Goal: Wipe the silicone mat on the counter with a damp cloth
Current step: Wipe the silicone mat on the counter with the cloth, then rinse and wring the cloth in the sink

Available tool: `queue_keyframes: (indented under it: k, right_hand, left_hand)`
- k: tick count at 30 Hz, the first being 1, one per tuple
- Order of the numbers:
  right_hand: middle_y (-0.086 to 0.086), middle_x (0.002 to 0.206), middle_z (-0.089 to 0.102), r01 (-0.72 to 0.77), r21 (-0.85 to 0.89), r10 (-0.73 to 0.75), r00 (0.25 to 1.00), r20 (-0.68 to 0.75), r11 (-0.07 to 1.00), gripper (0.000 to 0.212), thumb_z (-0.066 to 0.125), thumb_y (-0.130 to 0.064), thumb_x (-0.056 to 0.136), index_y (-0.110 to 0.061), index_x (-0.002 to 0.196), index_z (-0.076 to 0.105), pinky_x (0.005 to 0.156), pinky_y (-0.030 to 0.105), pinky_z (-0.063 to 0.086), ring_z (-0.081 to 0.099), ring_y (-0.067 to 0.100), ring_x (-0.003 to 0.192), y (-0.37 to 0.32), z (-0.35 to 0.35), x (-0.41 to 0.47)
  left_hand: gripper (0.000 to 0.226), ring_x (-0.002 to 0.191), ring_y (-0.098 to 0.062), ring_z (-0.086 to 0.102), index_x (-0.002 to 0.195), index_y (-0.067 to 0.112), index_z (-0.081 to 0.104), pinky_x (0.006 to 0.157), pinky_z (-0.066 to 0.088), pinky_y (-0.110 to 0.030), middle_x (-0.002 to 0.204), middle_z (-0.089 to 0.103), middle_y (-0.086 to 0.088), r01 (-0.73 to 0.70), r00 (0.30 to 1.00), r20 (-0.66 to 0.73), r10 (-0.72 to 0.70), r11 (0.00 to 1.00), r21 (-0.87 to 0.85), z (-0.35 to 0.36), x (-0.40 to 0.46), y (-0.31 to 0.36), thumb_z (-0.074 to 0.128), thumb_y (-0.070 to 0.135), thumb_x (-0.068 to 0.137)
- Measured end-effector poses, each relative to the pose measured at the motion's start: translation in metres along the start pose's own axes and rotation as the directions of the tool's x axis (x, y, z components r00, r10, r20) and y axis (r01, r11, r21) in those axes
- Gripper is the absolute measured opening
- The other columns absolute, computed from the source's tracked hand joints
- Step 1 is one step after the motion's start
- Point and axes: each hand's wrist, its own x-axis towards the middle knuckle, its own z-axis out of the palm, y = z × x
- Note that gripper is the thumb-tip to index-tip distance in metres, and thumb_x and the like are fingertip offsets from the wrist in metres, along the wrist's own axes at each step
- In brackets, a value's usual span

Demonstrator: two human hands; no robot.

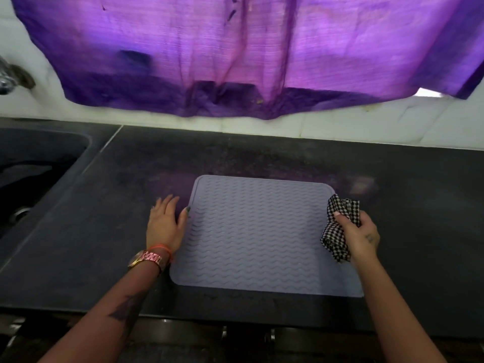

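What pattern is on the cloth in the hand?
Small black-and-white checks on the cloth, bunched in the right hand. The head view shows it clearly.

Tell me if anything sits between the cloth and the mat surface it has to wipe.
Nothing visible does. The right hand grips the checked cloth at the mat's right edge, and the ridged surface is bare. The left hand only touches the left edge.
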Motion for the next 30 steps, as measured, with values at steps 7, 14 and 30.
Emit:
queue_keyframes:
  k: [7,14,30]
  right_hand:
    - [0.002,0.101,0.068,-0.087,0.199,0.065,0.992,0.112,0.976,0.026,0.071,-0.031,0.076,-0.028,0.101,0.063,0.086,0.04,0.053,0.065,0.022,0.091,-0.024,0.051,-0.013]
    - [0.009,0.11,0.068,-0.123,0.293,0.048,0.967,0.251,0.948,0.041,0.07,-0.026,0.08,-0.015,0.118,0.061,0.092,0.049,0.051,0.064,0.028,0.1,-0.055,0.13,-0.069]
    - [0.006,0.1,0.071,-0.285,0.329,0.028,0.792,0.61,0.9,0.032,0.07,-0.024,0.08,-0.015,0.11,0.063,0.077,0.036,0.056,0.068,0.022,0.092,-0.148,0.319,-0.227]
  left_hand:
    - [0.047,0.14,-0.024,0.029,0.139,0.012,0.039,0.113,0.027,-0.039,0.15,0.035,-0.006,0.002,1.0,-0.028,-0.006,0.987,-0.163,-0.022,0.005,-0.013,0.045,0.03,0.096]
    - [0.048,0.135,-0.021,0.036,0.139,0.014,0.039,0.11,0.028,-0.032,0.147,0.039,-0.006,-0.01,0.998,-0.059,-0.005,0.966,-0.26,-0.06,0.012,-0.055,0.045,0.034,0.096]
    - [0.055,0.128,-0.015,0.046,0.14,0.027,0.036,0.108,0.038,-0.04,0.145,0.043,0.003,0.092,0.995,0.015,-0.099,0.843,-0.531,-0.144,0.027,-0.156,0.051,0.045,0.09]
